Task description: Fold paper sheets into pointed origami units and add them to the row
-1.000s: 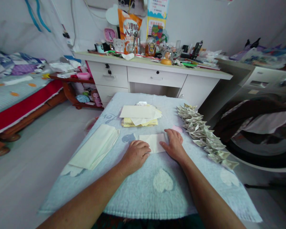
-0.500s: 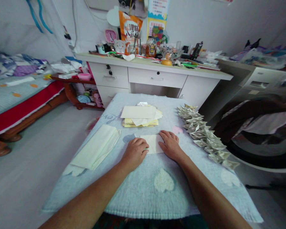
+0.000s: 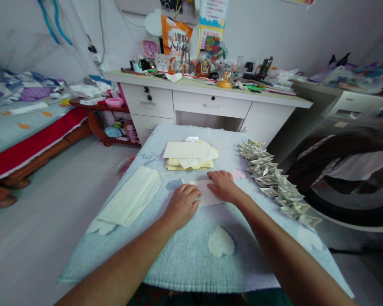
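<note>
A small cream sheet of paper [image 3: 207,194] lies flat on the cloth-covered table [image 3: 185,259], between my hands. At its left edge my left hand [image 3: 182,205] is closed, fingers curled together and thumb tucked close, gripping that end. My right hand [image 3: 222,185] rests over the upper right part of the sheet, palm down with fingers stretched out flat, covering its right top corner. Beyond the sheet sits a stack of yellowish and cream papers [image 3: 188,150]. Left of my left hand lies a pile of longer pale sheets [image 3: 130,197].
Several folded paper shapes [image 3: 271,174] stand in a long row along the table's right side. A white desk [image 3: 210,102] with a cluttered top is behind the table. A front-loading washing machine [image 3: 354,110] stands to the right, a bed [image 3: 28,123] to the left.
My right hand has slid left and slightly away from me, from the sheet's right edge onto its upper part. My left hand stays at the left edge.
</note>
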Tool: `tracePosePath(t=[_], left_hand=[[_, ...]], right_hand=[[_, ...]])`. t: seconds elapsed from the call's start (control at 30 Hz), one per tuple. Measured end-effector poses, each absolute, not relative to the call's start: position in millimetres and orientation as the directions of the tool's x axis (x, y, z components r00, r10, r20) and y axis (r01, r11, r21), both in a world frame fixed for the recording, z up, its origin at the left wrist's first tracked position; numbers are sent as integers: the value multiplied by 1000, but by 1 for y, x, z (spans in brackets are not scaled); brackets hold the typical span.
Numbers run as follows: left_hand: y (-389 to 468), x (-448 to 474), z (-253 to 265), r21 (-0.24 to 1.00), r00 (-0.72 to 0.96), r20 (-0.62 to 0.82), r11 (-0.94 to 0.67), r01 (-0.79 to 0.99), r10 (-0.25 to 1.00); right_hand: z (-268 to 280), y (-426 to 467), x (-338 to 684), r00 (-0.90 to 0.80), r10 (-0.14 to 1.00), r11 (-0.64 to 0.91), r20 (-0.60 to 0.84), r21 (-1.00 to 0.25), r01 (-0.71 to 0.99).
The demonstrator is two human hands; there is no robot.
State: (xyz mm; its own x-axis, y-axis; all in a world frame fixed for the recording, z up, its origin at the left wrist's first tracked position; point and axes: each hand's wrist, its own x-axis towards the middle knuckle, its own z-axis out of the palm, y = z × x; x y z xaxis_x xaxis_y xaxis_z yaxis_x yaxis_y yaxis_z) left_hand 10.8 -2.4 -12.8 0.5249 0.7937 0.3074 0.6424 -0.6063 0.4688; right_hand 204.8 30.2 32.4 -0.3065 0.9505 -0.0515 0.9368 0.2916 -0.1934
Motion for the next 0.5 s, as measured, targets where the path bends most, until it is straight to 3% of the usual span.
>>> tracePosePath(t=[0.13,0.33,0.4,0.5], left_hand=[[-3,10,-11,481,519,310,-602,638,797],[-3,10,-17,551,391,377,-543,634,840],[-3,10,-20,629,307,381,-488,605,872],[0,9,-20,815,201,293,-354,458,935]], right_hand=[[28,40,194,-257,963,243,-83,-145,959],[35,43,202,-236,966,208,-110,-220,953],[38,41,209,-250,963,207,-105,-306,929],[39,36,219,-307,947,188,-95,-612,768]])
